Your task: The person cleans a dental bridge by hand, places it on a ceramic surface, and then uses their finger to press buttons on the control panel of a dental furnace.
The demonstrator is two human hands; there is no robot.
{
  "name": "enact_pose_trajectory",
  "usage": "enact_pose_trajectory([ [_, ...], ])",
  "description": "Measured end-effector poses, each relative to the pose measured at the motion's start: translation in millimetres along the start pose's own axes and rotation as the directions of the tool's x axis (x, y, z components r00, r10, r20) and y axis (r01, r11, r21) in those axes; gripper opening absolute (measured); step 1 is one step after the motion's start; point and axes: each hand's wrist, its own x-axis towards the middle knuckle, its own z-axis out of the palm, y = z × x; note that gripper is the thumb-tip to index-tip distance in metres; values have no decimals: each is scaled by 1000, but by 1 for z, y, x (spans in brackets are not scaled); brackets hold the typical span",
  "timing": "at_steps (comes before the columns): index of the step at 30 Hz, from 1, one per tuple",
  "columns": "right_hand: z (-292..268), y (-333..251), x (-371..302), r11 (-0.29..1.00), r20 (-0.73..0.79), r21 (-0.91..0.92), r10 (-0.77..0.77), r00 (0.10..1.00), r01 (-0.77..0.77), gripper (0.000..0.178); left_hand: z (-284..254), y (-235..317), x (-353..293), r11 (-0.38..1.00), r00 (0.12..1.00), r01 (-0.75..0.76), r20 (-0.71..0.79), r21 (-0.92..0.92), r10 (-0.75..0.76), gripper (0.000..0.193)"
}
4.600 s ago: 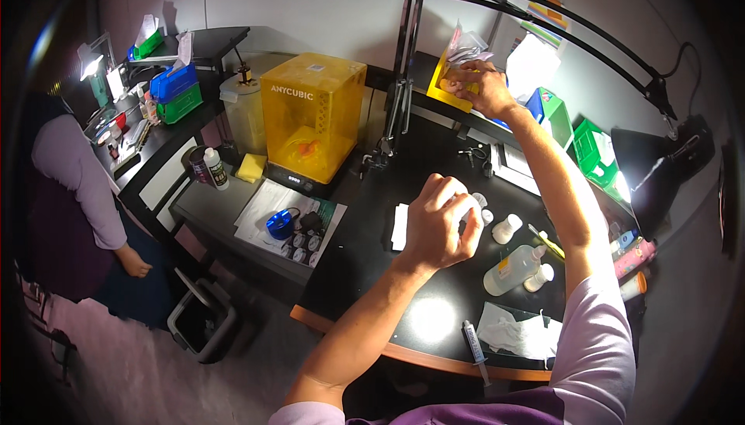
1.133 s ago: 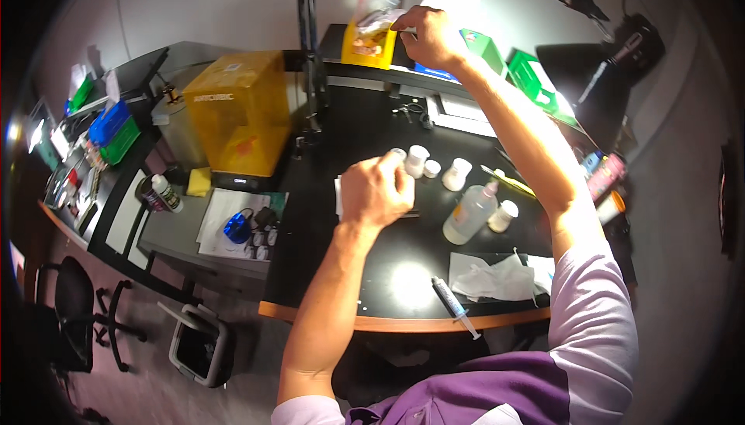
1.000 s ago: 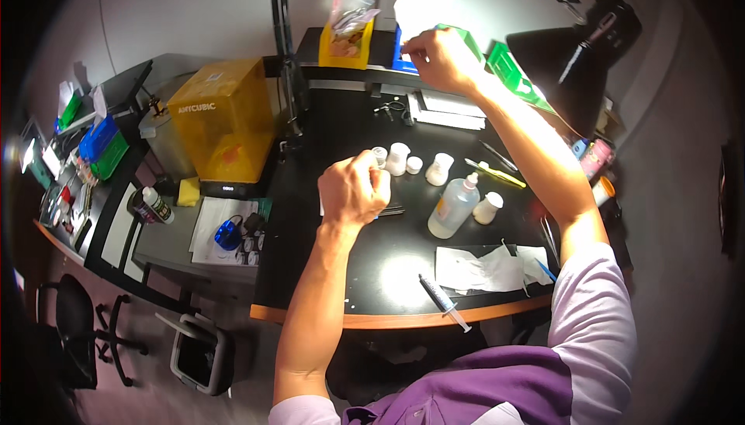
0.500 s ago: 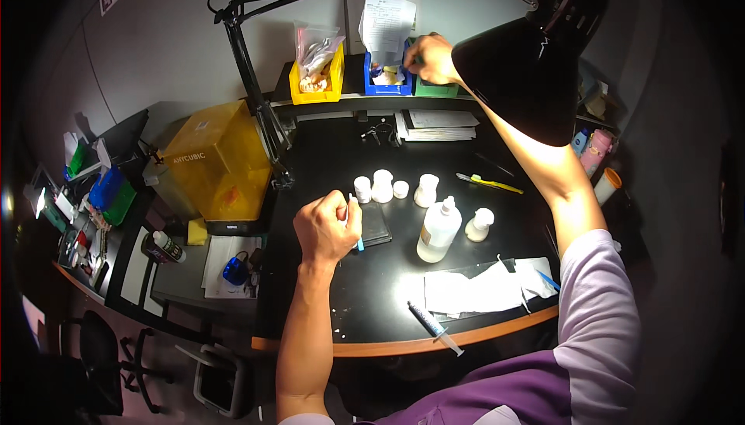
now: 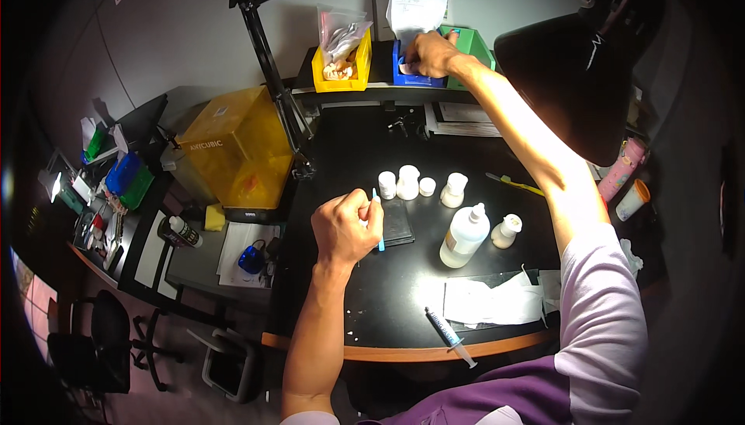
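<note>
My left hand is closed in a fist above the desk. It grips a slim light-blue stick, whose ends show above and below the fist. Beside it lies a flat black slab. My right arm stretches to the shelf at the back. There my right hand dips into the blue bin, its fingers curled down; whatever is between the fingertips is hidden. A printed sheet stands up at the back of that bin. The green bin adjoins it on the right.
Small white jars, a squeeze bottle and a yellow toothbrush occupy the desk. White paper towels and a syringe are near the front edge. A yellow bin stands left on the shelf. A black lamp overhangs the right arm.
My right hand has moved from the green bin leftward into the blue bin. My left hand keeps its grip on the stick. The whole view has shifted slightly.
</note>
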Motion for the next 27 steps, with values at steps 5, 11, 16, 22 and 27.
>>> enact_pose_trajectory([
  [5, 0, 17, 5, 996, 38, 88, -38, 999, 35, 23, 3, 0, 0, 1000, 1000, -6, 2, -3, 6, 39],
  [11, -7, 19, 0, 959, -57, 284, 8, 998, 8, 22, 2, -2, -1, 1000, 1000, -4, -2, -4, 4, 39],
  [16, 1, 58, 19, 675, -141, 715, -120, 983, 185, 18, 4, -1, -2, 1000, 1000, 4, 8, -20, -4, 39],
  [22, -18, 46, -10, 713, -263, 658, -85, 961, 243, 16, 2, -1, 1, 1000, 1000, -19, -21, -25, 18, 40],
  [27, -22, 49, -58, 304, -400, 760, -478, 782, 574, 13, 1, 15, 5, 945, 985, 174, 44, -278, -168, 36],
])
